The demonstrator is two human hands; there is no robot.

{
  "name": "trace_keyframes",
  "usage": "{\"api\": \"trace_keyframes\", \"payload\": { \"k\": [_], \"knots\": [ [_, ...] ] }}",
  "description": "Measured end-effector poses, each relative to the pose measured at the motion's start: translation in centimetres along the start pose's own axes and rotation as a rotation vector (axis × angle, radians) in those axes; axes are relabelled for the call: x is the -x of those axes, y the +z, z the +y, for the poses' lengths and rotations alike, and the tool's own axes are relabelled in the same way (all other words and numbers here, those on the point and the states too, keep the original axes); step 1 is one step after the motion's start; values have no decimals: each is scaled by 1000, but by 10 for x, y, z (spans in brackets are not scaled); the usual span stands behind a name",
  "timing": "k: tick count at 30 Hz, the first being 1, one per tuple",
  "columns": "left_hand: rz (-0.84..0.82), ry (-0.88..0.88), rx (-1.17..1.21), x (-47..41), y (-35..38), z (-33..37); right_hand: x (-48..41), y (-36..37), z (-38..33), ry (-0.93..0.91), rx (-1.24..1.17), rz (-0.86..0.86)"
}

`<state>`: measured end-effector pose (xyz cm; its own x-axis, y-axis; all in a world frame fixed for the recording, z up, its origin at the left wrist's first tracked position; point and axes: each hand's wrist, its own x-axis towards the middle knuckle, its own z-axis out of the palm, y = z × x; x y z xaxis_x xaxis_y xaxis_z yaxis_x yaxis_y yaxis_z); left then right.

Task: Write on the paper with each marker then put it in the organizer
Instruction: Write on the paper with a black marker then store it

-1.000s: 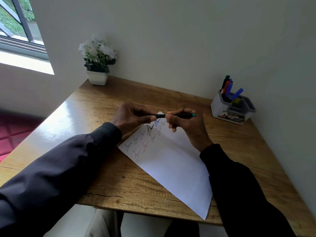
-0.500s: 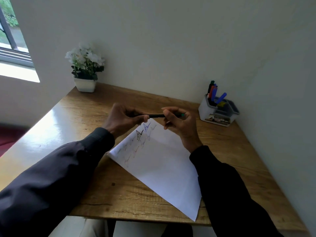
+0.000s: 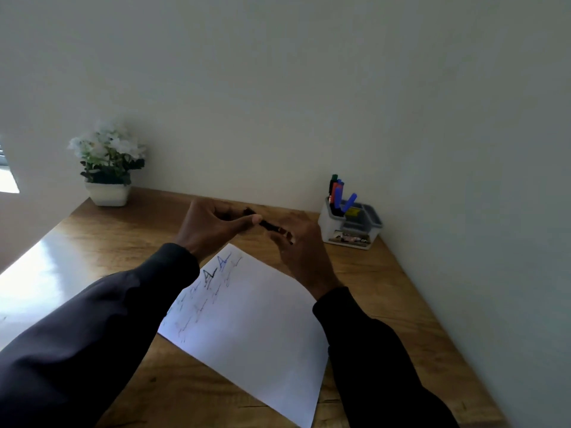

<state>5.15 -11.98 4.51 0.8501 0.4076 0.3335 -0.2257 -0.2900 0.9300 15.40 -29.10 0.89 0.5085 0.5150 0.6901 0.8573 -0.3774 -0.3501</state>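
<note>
Though blurred, marker (image 3: 268,224) tight between left hand (image 3: 210,231) fingers (right hand (image 3: 301,247) fingers' hold unclear).

Likely home study corner: wooden desk (image 3: 123,242) against plain wall (image 3: 278,88), potted flowers (image 3: 108,168), marker organizer (image 3: 349,233).

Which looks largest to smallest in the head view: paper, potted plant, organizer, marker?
1. paper, also nearest the camera
2. potted plant
3. organizer, somewhat smaller
4. marker, partly hidden and blurred

Glossy grained wooden table (image 3: 123,236), smooth matt white paper (image 3: 262,329), grey plastic organizer (image 3: 326,225), dark matt cloth sleeve (image 3: 92,335)
</note>
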Motion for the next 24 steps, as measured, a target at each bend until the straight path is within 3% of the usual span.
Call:
{"api": "trace_keyframes", "payload": {
  "k": [6,12,16,24],
  "knots": [
    [66,-78,-65,-4,-14,-18,-6,-37,48,358,-79,224],
    [142,-267,-87,8,-46,-57,-24,-68,90,558,-21,447],
    [152,-359,-118,10,-52,-66,-42,-72,105,591,6,429],
    [142,-354,-142,10,-51,-65,-67,-74,111,567,49,468]
  ]
}}
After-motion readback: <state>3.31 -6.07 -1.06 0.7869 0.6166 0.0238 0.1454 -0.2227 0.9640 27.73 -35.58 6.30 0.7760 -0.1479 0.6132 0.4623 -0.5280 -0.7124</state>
